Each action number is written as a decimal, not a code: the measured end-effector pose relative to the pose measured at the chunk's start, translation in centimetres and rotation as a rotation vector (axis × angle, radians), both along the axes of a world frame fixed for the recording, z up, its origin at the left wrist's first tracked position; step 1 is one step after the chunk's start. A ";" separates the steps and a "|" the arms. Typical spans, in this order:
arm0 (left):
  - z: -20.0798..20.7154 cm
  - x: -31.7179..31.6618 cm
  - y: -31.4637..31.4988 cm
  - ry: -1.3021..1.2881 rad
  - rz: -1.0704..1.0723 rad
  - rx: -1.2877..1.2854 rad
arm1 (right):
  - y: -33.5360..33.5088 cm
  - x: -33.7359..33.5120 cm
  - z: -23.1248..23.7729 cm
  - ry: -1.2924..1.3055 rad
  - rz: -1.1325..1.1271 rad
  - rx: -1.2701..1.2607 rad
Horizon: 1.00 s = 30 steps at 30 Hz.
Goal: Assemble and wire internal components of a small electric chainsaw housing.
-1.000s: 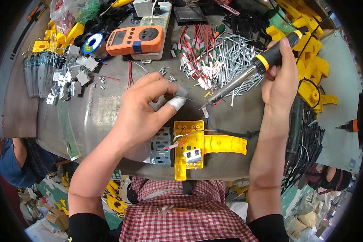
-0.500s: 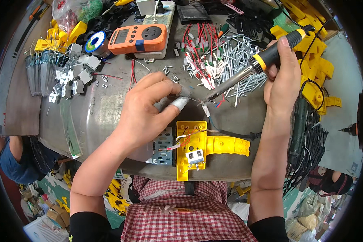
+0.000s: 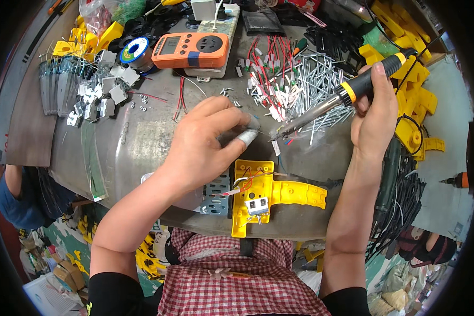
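Note:
My right hand (image 3: pixel 375 113) grips a soldering iron (image 3: pixel 359 88) by its black and yellow handle. The iron slants down to the left, its tip low over the metal bench. Left of that tip, my left hand (image 3: pixel 208 139) pinches a thin wire (image 3: pixel 263 132) between thumb and forefinger, which wear whitish coverings. Whether tip and wire touch is too small to tell. Just below lies a yellow plastic handle shell (image 3: pixel 297 194), holding a silver switch box (image 3: pixel 257 206) and red and white leads (image 3: pixel 242 185). A slotted metal plate (image 3: pixel 216 195) rests against its left side.
An orange meter (image 3: pixel 190 50) and a solder spool (image 3: pixel 136 51) stand at the back. Long screws (image 3: pixel 321 79) and red-wired parts (image 3: pixel 268 68) are heaped at the back right. Metal brackets (image 3: pixel 108 87) lie left, yellow shells (image 3: pixel 413 89) right. Another person's blue sleeve (image 3: pixel 21 195) shows far left.
The view has shifted slightly, so bench things appear lower and a little to the right. The soldering iron's tip has drawn slightly away from my left fingertips. Both hands keep their grips.

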State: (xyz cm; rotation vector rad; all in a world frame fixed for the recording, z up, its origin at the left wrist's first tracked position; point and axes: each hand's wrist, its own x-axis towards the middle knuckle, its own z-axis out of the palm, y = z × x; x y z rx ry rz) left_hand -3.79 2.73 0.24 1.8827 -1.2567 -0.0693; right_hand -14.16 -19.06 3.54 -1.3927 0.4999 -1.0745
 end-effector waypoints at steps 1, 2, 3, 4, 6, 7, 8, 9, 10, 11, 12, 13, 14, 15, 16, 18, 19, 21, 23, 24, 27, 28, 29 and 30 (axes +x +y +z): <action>0.0 0.0 0.0 0.004 -0.005 -0.012 | 0.0 0.1 0.0 0.002 0.000 0.000; 0.0 0.0 0.0 0.004 -0.003 -0.013 | 0.1 0.1 0.0 0.004 -0.001 -0.001; 0.0 0.0 -0.1 -0.002 0.002 -0.019 | 0.1 0.1 0.0 0.004 0.000 -0.002; 0.1 -0.1 -0.1 -0.008 0.008 -0.026 | 0.2 0.2 0.0 0.002 -0.004 -0.001; 0.3 0.0 0.1 -0.009 0.004 -0.006 | 0.1 0.1 0.0 -0.001 -0.006 0.000; 0.3 0.1 0.2 -0.009 0.000 0.015 | 0.0 0.0 -0.1 -0.004 0.013 -0.007; 0.2 0.2 0.4 -0.009 0.002 0.015 | 0.0 0.0 -0.2 -0.006 0.032 -0.014; 0.1 0.3 0.7 -0.003 -0.032 0.022 | 0.0 -0.1 -0.2 -0.005 0.034 -0.014; 0.0 0.3 0.9 0.003 -0.066 0.028 | 0.0 -0.2 -0.2 -0.008 0.050 0.002; 0.0 0.5 1.2 0.005 -0.064 0.030 | 0.1 -0.2 -0.1 -0.010 0.066 0.018; 0.1 0.6 1.5 -0.005 -0.124 0.026 | 0.2 -0.3 -0.1 -0.009 0.067 0.019; 0.2 0.7 1.7 -0.016 -0.185 0.023 | 0.4 -0.4 0.0 0.001 0.126 0.073; 0.3 0.7 1.9 -0.014 -0.184 0.025 | 0.6 -0.3 0.0 0.010 0.184 0.126; 0.4 0.6 2.2 0.013 -0.207 0.037 | 1.0 -0.1 -0.1 0.012 0.185 0.129; 0.6 0.6 2.4 0.040 -0.230 0.050 | 1.5 0.2 -0.2 0.044 0.215 0.174; 0.8 0.4 2.7 0.043 -0.235 0.070 | 1.7 0.6 -0.7 0.077 0.297 0.198; 0.8 0.4 2.8 0.045 -0.239 0.088 | 1.7 0.7 -1.1 0.077 0.299 0.198; 0.7 0.3 2.8 0.041 -0.242 0.085 | 2.0 1.0 -1.4 0.152 0.346 0.167; 0.5 0.3 3.0 0.035 -0.244 0.082 | 2.2 1.3 -1.5 0.168 0.339 0.160; 0.3 0.3 3.0 0.045 -0.234 0.074 | 2.2 1.3 -1.7 0.169 0.358 0.167; 0.3 0.3 2.9 0.050 -0.230 0.070 | 2.1 1.4 -1.9 0.185 0.360 0.169; 0.4 0.3 2.9 0.047 -0.237 0.075 | 2.1 1.4 -1.9 0.177 0.361 0.167; 0.5 0.3 2.9 0.045 -0.235 0.075 | 2.0 1.4 -1.9 0.170 0.363 0.164; 0.4 0.3 2.9 0.035 -0.235 0.081 | 2.0 1.4 -2.0 0.169 0.363 0.164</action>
